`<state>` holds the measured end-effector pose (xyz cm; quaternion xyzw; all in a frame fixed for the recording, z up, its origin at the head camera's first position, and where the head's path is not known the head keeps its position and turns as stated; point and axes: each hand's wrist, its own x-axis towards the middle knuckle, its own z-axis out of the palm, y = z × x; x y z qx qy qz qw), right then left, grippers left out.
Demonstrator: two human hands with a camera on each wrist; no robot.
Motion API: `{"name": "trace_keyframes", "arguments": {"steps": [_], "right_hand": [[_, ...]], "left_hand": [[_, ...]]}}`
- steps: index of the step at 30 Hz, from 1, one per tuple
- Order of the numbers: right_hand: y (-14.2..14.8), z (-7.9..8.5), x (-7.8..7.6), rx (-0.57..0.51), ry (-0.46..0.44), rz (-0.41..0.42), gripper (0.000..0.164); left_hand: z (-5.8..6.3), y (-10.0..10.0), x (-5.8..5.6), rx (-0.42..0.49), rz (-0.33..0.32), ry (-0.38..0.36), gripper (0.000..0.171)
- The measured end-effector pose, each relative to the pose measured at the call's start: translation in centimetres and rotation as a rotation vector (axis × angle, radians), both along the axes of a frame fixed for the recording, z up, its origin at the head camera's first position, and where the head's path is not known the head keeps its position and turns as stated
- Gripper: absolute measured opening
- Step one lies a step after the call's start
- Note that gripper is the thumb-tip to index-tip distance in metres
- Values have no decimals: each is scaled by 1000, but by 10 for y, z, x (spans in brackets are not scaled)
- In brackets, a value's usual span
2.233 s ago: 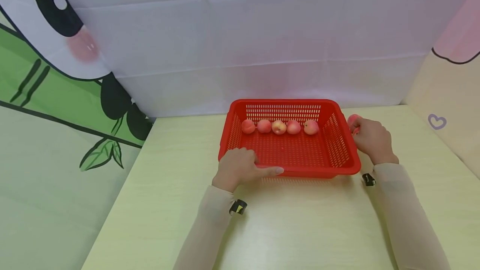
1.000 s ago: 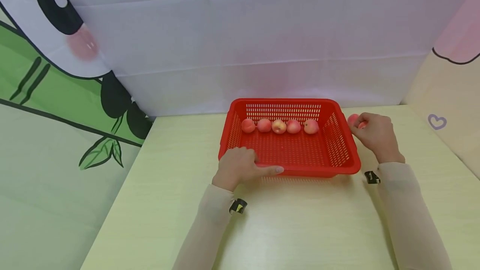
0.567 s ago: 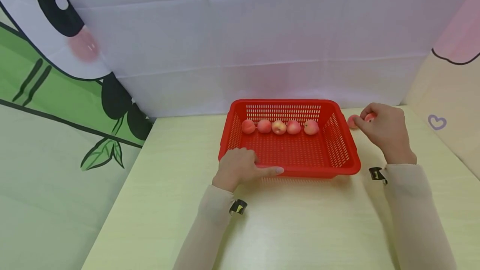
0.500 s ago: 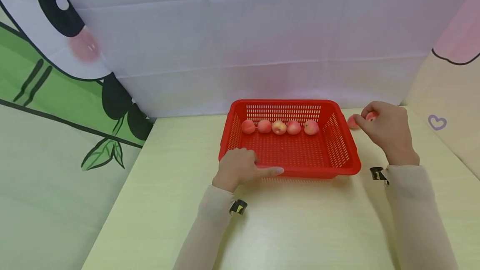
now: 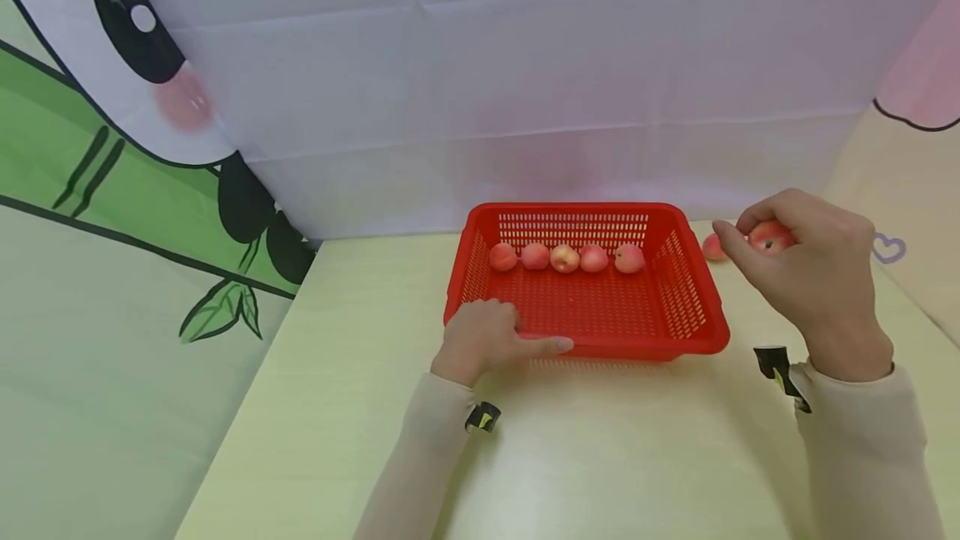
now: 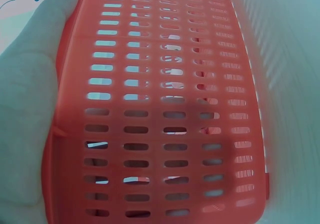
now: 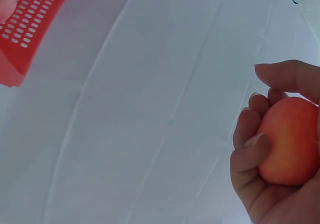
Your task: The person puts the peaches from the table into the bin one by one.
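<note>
My left hand [image 5: 483, 340] grips the front left corner of a red plastic basket [image 5: 600, 350], its thumb lying along the front rim. In the left wrist view the slotted basket wall [image 6: 155, 104] fills most of the picture beside that hand. Inside the basket, a row of several small pink-red peaches [image 5: 564, 258] stretches along the back. To the basket's right, my right hand [image 5: 817, 265] is raised above the table, fingers curled round a peach [image 7: 290, 141]. Behind its thumb, another peach [image 5: 713, 247] sits on the table by the basket, partly hidden.
The pale wooden table [image 5: 600, 457] carries the basket near its back edge. A whitish cloth backdrop [image 5: 525, 90] rises directly behind it. Printed cartoon panels stand at the left [image 5: 90, 315] and right [image 5: 915, 190]. Black wrist straps [image 5: 482, 417] show at both cuffs.
My right hand has moved right and up, away from the basket's side, carrying one peach and leaving another on the table. My left hand keeps its place on the rim.
</note>
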<state>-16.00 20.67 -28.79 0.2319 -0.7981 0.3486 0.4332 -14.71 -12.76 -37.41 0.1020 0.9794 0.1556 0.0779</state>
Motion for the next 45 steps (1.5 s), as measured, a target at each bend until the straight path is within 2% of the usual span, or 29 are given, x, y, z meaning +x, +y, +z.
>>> {"name": "trace_keyframes", "arguments": {"steps": [4,8,12,17,21,29,35,39,45], "right_hand": [[-7,12,9,3,79,57,40],[-22,27,6,-7,148,130,36],[-36,40,-11,41,164,234,22],[-57,45,-43,160,136,332,12],[-79,38,-70,273,89,343,14],[-118,16,-106,329,-37,363,16],[-150,-7,-122,460,-177,414,10],[-168,-22,-130,495,-258,459,10],[-186,-37,-138,593,-328,429,12]], "left_hand": [[-2,3,-1,-3,-9,-1,78],[-2,3,-1,-5,-5,4,78],[-2,2,-1,-15,2,8,78],[-3,1,0,-12,6,-3,78],[-5,0,0,-13,4,-3,79],[-6,0,-2,-10,-5,31,79],[-5,-2,-1,-12,0,39,79],[-5,-2,1,3,-1,32,80],[-5,0,0,3,-13,38,80]]}}
